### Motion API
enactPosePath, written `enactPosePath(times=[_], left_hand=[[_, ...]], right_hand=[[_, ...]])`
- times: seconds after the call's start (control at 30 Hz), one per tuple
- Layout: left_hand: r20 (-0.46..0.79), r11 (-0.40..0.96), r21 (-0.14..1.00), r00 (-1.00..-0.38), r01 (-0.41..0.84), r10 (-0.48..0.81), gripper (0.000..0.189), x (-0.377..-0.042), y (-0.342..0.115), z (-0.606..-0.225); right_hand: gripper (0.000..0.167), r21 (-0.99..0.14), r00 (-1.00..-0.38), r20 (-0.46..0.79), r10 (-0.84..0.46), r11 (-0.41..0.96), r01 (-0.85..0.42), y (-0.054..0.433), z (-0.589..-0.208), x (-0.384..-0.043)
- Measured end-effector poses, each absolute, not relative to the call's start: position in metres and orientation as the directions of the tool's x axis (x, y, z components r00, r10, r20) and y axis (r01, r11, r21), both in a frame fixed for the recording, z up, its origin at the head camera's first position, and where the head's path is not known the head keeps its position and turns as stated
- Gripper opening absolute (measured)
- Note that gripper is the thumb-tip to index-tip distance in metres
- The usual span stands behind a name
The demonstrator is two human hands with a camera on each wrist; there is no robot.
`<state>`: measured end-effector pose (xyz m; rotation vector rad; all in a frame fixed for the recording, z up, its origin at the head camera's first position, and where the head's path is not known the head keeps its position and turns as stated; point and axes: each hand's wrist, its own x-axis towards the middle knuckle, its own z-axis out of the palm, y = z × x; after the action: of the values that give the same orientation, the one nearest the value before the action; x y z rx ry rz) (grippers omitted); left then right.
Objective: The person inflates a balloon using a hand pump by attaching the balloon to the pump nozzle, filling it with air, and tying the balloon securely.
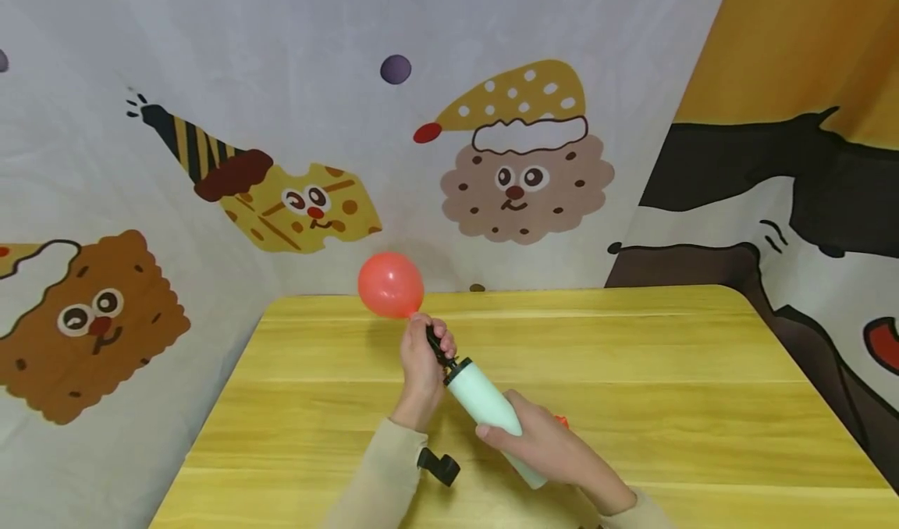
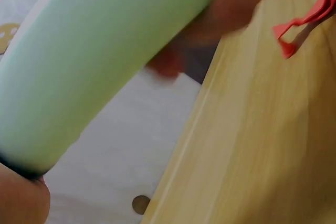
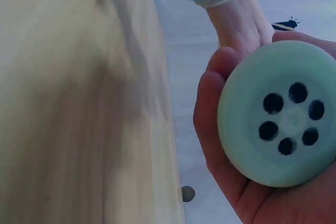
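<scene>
A mint-green balloon pump [image 1: 481, 395] with a black front end slants across the middle of the head view. My left hand [image 1: 419, 365] grips its black end, with the fingers curled round it. Just beyond that fist sits a round, partly inflated red balloon [image 1: 390, 285], its neck hidden at the fingertips. My right hand [image 1: 544, 439] wraps round the pale barrel farther back. Several dark holes show in the pump's round base [image 3: 293, 120] in the right wrist view, with right-hand fingers [image 3: 210, 114] curled along its side.
A limp red strip, like an uninflated balloon [image 2: 319, 11], lies on the wooden table [image 1: 667, 373], partly behind my right hand in the head view. A black device [image 1: 441, 466] sticks out from my left sleeve. Behind the table hangs a printed cloth [image 1: 337, 84].
</scene>
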<state>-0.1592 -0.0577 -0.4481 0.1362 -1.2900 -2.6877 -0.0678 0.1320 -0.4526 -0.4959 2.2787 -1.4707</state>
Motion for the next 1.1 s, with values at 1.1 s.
enactPosePath(times=[1.1], left_hand=[[-0.017, -0.574, 0.806, -0.964, 0.143, -0.265, 0.029, -0.177, -0.085, -0.448]], right_hand=[[0.050, -0.862, -0.865, -0.161, -0.475, 0.495, -0.112, 0.153, -0.458, -0.045]])
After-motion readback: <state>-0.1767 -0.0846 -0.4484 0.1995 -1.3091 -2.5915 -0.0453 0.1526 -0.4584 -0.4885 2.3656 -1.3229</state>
